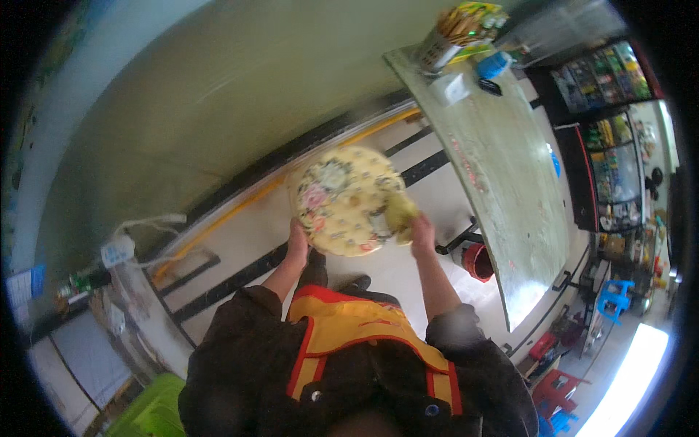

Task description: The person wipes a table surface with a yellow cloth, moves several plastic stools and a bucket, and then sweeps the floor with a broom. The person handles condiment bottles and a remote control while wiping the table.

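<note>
A round, cream-coloured stool seat or cushion with a floral print (349, 205) is held up before me, above the floor. My left hand (298, 243) grips its lower left edge, with the fingers mostly hidden behind it. My right hand (421, 235) holds a crumpled yellowish cloth (400, 214) against the right side of the round piece. The picture is somewhat blurred there. A yellow apron with red trim (355, 322) hangs on my front, below both hands.
To the right stands a long, worn table (508, 180) bearing a chopstick holder (437, 52), a blue container (493, 65) and a dark phone-like object (490, 87). A red bin (478, 262) sits under its edge. At lower left are another table (147, 311) and a green stool or chair (155, 409).
</note>
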{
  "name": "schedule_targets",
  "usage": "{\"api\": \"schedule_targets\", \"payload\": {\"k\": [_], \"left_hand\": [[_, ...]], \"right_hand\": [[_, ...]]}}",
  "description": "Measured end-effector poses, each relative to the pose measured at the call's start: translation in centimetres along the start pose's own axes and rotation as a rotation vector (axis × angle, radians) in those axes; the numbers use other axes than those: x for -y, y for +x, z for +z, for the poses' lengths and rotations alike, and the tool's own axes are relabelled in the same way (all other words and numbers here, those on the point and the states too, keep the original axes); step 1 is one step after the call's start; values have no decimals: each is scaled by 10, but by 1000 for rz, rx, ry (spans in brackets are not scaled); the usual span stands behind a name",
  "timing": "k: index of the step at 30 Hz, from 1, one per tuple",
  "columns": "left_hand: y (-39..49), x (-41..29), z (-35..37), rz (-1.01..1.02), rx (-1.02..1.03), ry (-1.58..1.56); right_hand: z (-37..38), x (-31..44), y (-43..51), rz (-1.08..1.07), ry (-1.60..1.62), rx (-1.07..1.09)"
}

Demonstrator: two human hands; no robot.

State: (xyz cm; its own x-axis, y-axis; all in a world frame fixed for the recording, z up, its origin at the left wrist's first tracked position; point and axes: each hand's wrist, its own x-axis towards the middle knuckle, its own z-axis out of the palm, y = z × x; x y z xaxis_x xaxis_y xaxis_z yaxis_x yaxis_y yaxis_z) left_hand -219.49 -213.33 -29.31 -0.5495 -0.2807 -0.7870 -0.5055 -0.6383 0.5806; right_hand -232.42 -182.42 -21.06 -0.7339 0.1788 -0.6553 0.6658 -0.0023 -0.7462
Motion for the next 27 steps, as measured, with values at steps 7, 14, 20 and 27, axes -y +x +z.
{"api": "schedule_targets", "payload": {"k": [7,14,20,27], "left_hand": [[-7,-24,46,337,7,771],[-5,-73,206,596,4,1023],[22,-130,427,822,107,1025],[96,-162,611,1186,-38,1289]], "right_hand": [[-26,100,-21,-219,-117,185],[-126,220,96,-829,-752,-194],[-192,237,240,-1094,-1389,148],[-228,323,384,-1047,-1022,-551]]}}
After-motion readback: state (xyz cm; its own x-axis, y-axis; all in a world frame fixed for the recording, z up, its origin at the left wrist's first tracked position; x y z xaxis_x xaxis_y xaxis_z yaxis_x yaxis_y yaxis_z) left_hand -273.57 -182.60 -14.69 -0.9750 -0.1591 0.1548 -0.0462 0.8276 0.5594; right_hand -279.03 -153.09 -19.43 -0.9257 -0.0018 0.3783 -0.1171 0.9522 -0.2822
